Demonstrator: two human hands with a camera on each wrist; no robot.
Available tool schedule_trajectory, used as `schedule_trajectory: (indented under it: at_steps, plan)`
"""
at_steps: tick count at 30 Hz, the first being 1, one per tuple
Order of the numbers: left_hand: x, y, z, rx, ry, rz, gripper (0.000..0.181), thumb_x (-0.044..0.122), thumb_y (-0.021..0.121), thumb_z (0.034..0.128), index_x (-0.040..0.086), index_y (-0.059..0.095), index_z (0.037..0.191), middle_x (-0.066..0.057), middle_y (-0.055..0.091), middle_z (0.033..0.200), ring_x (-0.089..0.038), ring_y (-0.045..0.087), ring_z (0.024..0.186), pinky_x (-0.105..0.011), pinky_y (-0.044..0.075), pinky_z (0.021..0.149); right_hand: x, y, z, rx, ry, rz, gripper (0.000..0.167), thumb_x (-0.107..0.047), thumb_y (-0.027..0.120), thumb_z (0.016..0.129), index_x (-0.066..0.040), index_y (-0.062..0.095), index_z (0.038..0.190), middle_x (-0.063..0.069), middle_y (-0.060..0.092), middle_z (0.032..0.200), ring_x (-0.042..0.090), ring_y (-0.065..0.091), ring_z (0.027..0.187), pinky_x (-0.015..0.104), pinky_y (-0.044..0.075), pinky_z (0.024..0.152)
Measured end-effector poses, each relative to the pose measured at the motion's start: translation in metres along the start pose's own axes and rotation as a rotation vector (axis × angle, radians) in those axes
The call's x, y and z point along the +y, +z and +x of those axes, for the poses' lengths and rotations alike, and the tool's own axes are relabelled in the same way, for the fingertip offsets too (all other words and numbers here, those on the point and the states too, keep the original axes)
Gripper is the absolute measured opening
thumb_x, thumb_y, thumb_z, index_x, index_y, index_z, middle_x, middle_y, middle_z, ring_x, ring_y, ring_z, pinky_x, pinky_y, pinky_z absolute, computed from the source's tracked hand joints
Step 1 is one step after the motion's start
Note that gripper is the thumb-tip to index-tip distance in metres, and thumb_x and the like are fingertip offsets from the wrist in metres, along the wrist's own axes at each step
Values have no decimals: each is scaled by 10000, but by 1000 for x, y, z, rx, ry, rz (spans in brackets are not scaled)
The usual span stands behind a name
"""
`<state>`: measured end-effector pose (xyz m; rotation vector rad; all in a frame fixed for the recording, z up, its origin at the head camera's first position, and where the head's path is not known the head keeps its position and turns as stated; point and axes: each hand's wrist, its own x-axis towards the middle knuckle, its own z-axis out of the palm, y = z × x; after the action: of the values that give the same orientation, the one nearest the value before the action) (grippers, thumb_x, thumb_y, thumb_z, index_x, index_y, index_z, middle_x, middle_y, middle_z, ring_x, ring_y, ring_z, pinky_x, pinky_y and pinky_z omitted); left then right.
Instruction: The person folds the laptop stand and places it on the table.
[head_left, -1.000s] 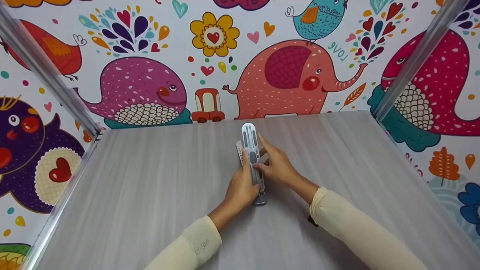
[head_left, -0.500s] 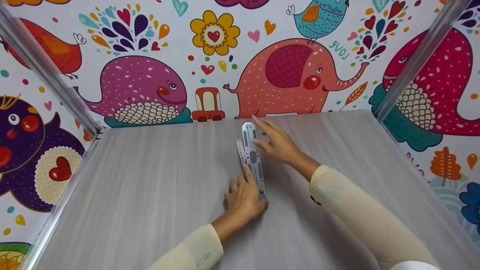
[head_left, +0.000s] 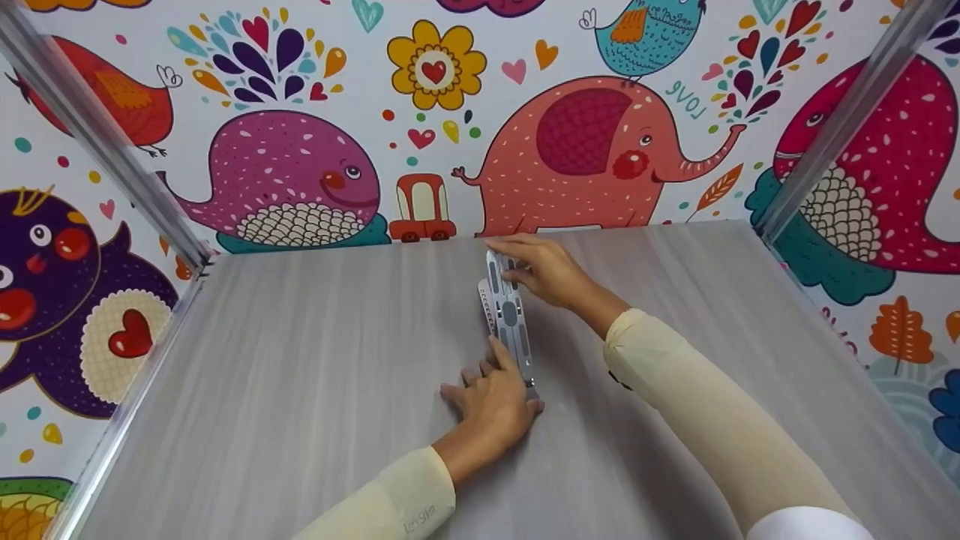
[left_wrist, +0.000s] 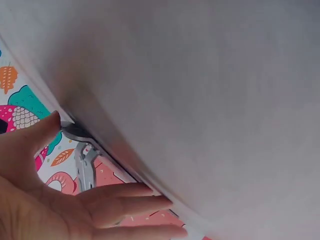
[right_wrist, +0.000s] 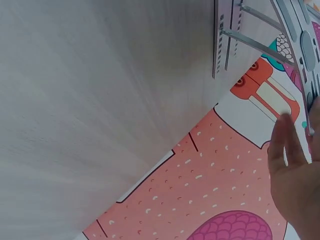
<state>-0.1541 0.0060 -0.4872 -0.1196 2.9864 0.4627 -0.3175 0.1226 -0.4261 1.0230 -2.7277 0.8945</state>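
Note:
A silver-grey folding laptop stand (head_left: 511,313) stands on the table in the head view, its slotted top plate raised at a slant. Struts (right_wrist: 256,44) join that plate to a notched base rail (right_wrist: 218,45) in the right wrist view. My left hand (head_left: 489,405) touches the near end, thumb at the hooked foot (left_wrist: 75,131). Its fingers (left_wrist: 132,204) stretch straight along the base in the left wrist view. At the far end, my right hand (head_left: 551,270) holds the top plate, thumb on its face and fingers over its edge. Contact of those fingertips is hard to make out.
The grey wood-grain table (head_left: 300,360) spreads around the stand. Behind it rises a wall (head_left: 337,67) printed with cartoon animals. Metal posts (head_left: 832,142) stand at the table's back corners, and a metal edge strip (head_left: 120,435) runs along the left side.
My right hand has moved from the middle of the stand to its far top end. My left hand has slid back to the near end, its fingers spreading off the side.

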Motion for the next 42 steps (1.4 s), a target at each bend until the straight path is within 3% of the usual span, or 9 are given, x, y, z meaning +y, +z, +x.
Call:
schedule_trajectory:
  at_steps: [6,8,13,20,28,32,37,42]
  plan:
    - [2,4,1,52,15,23,1229,606,837,751,-29,211,1597,-277,579,1421,-535,542,1265,-852,241,1036,3,-2,-1,-4,83,135,649,-159,777,892,-414,559,1447,-48,648,1331,141,702,949,283,618,787]
    - [3,4,2,61,22,35,1205,605,828,761,-33,231,1590,-282,585,1409,-534,549,1252,-849,233,1045,3,-3,-1,-5,106,159,645,-145,781,886,-405,571,1439,-41,656,1292,144,710,907,275,618,759]
    - [2,4,2,76,48,73,1136,582,803,795,-38,261,1578,-277,612,1367,-499,567,1225,-841,228,1053,2,-6,0,-2,123,156,631,-124,783,887,-363,586,1436,-24,664,1206,149,722,915,286,621,752]
    - [-3,3,5,89,131,149,1113,614,776,791,-84,320,1529,-227,676,1285,-427,586,1238,-849,190,1066,-1,-7,0,22,142,138,603,-107,802,869,-305,628,1411,-12,652,1101,153,731,862,275,618,704]
    - [-13,-2,10,77,245,177,1087,581,784,784,-110,357,1506,-161,693,1313,-353,557,1285,-850,164,1076,-8,-6,-4,68,158,58,591,-128,821,856,-262,641,1403,1,662,1093,139,719,790,236,603,657]
    - [-20,-4,13,82,313,182,1093,574,804,767,-123,373,1489,-170,708,1276,-355,547,1274,-852,183,1067,-9,-8,-8,104,169,36,583,-114,840,838,-228,663,1381,23,680,1118,161,712,859,265,613,668]
    - [-34,-10,19,77,400,175,1089,568,839,730,-106,398,1463,-147,746,1157,-355,553,1232,-858,171,1063,-8,-11,-15,150,196,-5,539,-110,849,834,-183,692,1344,54,690,1270,216,656,1075,338,619,829]
    - [-53,-16,27,62,506,180,1071,575,831,724,-58,413,1480,-108,746,1169,-344,541,1243,-855,168,1065,-10,-14,-25,176,269,27,530,-99,846,835,-137,689,1340,82,659,1227,216,690,973,304,624,708]
